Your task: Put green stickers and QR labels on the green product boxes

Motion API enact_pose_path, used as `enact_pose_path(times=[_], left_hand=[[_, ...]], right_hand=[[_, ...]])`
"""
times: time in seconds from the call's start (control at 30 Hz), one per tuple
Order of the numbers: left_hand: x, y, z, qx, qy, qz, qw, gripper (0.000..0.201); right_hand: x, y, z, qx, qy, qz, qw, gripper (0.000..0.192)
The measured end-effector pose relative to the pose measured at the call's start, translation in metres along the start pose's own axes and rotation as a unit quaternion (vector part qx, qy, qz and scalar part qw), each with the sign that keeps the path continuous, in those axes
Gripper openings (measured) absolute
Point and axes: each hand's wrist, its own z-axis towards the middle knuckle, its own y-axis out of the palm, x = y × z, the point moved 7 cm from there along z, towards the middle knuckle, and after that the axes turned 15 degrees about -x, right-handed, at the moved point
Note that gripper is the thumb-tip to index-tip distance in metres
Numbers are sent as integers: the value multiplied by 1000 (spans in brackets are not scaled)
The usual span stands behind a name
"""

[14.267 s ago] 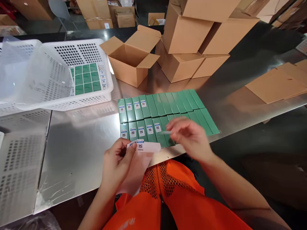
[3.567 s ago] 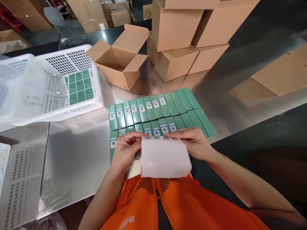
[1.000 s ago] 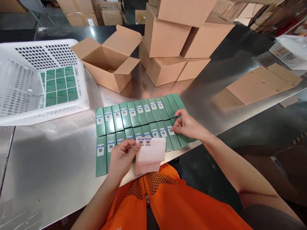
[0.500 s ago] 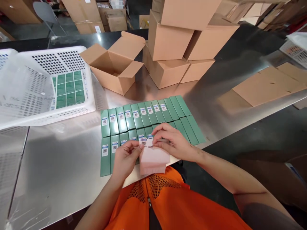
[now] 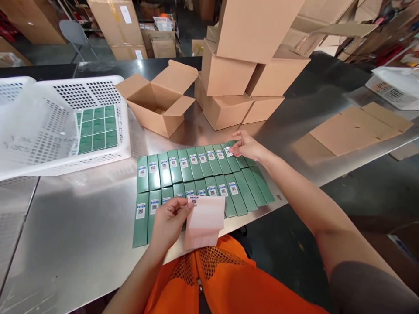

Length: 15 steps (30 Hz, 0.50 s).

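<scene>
Two rows of green boxes [image 5: 196, 174] lie flat on the steel table [image 5: 81, 226] in front of me; most carry a small white and blue QR label. My left hand [image 5: 170, 220] pinches a pale label sheet [image 5: 204, 220] near the table's front edge, with one label left at its top corner. My right hand [image 5: 245, 146] reaches to the far row and presses a QR label [image 5: 228, 151] onto a green box there with its fingertips. The boxes at the right end of both rows are bare green.
A white perforated basket [image 5: 65, 157] holding more green boxes [image 5: 96, 128] stands at the left. An open cardboard carton [image 5: 159, 102] sits behind the rows, a stack of closed cartons [image 5: 248, 65] beside it. Flat cardboard [image 5: 356, 126] lies at the right.
My right hand has left the label sheet and moved up and right to the far row, carrying a label onto a box. The sheet shows one label fewer.
</scene>
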Motion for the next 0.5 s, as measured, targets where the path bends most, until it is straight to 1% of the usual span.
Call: enact_pose_path(times=[0.13,0.27,0.33,0.37,0.4,0.43,0.5], left_hand=[[-1,0,2,0,1,7,1000,34],[-3,0,2,-3,2,-2,1000,32],[-3,-1,2,-4,5,-4,1000,32],[-3,-1,1,-4,9,-2,1000,31],[-3,-1,1,-3,13,1,1000,31],[-3,-1,1,-2,17,3,1000,31],[-5,-1,1,2,23,4,1000,30]], right_hand=[[1,4,4,11,25,-39,999,61],[-7,-9,10,35,60,-104,992,63],[-14,-16,7,57,66,-148,985,63],[-18,-16,3,65,61,-172,981,62],[-22,-11,-3,65,46,-192,978,59],[-25,-1,-10,52,19,-203,978,55],[-31,35,-32,-14,-69,-198,978,44]])
